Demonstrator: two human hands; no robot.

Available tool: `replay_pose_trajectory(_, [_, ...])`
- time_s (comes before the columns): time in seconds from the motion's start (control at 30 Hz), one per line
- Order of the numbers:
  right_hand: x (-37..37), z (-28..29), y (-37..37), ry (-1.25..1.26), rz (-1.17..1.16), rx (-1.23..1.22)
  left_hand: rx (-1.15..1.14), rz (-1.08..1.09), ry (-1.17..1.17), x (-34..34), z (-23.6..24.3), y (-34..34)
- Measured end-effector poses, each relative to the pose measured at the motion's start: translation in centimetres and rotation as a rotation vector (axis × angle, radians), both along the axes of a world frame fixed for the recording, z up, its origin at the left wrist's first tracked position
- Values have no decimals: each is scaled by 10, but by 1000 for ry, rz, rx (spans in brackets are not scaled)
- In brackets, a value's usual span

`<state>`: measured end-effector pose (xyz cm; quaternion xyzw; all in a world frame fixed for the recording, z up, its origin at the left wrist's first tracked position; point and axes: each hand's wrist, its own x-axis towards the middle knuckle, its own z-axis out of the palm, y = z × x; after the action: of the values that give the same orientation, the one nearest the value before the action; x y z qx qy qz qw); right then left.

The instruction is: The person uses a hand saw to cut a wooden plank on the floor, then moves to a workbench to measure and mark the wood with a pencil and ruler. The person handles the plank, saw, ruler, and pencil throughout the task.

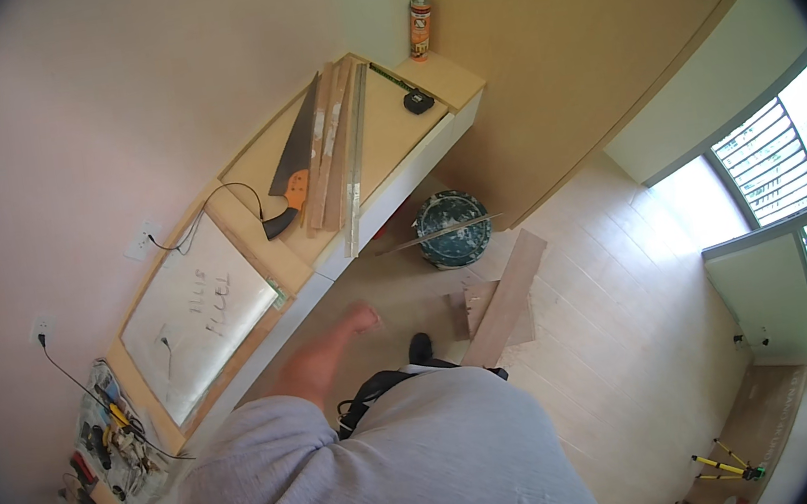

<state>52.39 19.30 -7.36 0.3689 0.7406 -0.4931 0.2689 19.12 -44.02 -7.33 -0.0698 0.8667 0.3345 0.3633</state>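
Note:
My left hand hangs in the air beside the counter's front edge, below the level of its top. Its fingers look curled in, and no object shows in them. My right hand is out of the picture, hidden beyond my grey shirt. On the counter, past my left hand, lie a handsaw with an orange and black handle, several wooden strips, a metal straightedge and a black tape measure with its blade drawn out.
A stained bucket stands on the floor with a thin strip across it. Loose boards lie nearby. A pale panel, hand tools and cables occupy the counter's near side. A sealant tube stands by the wood partition; a yellow tripod lies lower right.

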Motion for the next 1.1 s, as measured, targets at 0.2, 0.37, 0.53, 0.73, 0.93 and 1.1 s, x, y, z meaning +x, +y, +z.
replay_pose_trajectory(0.2, [22, -59, 25, -38, 62, -79, 303, 524, -150, -28, 27, 7])
replay_pose_trajectory(0.37, [-40, 30, -12, -54, -68, -3, 267, 358, -59, -10, 35, 17])
replay_pose_trajectory(0.53, [-66, 84, -41, -59, -207, -80, 157, 269, -134, 26, 34, 28])
replay_pose_trajectory(0.73, [-29, 78, -27, -124, -310, -165, 58, 234, -276, 67, 59, 47])
replay_pose_trajectory(0.93, [31, 51, 1, -196, -410, -214, 116, 270, -198, 76, 79, 86])
replay_pose_trajectory(1.1, [60, 29, 27, -207, -395, -258, 152, 201, -48, 84, 100, 119])
